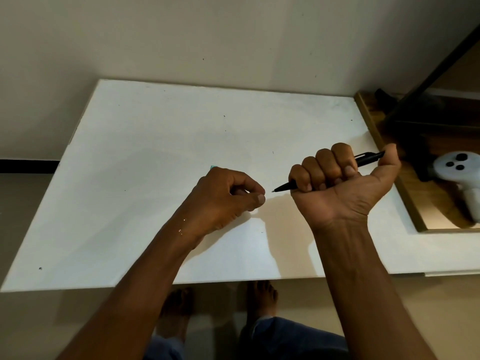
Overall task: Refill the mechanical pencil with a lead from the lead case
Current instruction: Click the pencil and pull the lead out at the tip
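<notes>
My right hand (340, 183) is closed in a fist around a black mechanical pencil (365, 159), with the thumb resting on its rear button and the metal tip pointing left. My left hand (228, 196) hovers just left of the tip, thumb and forefinger pinched together; whether a lead is between them is too fine to see. A small teal corner, probably the lead case (213, 167), peeks out behind my left hand, mostly hidden by it.
Both hands are over a white board (130, 178) lying flat, against a beige wall. To the right sits a wooden tray (389, 157) holding a white controller (459, 172) and dark objects. My bare feet show below the board's near edge.
</notes>
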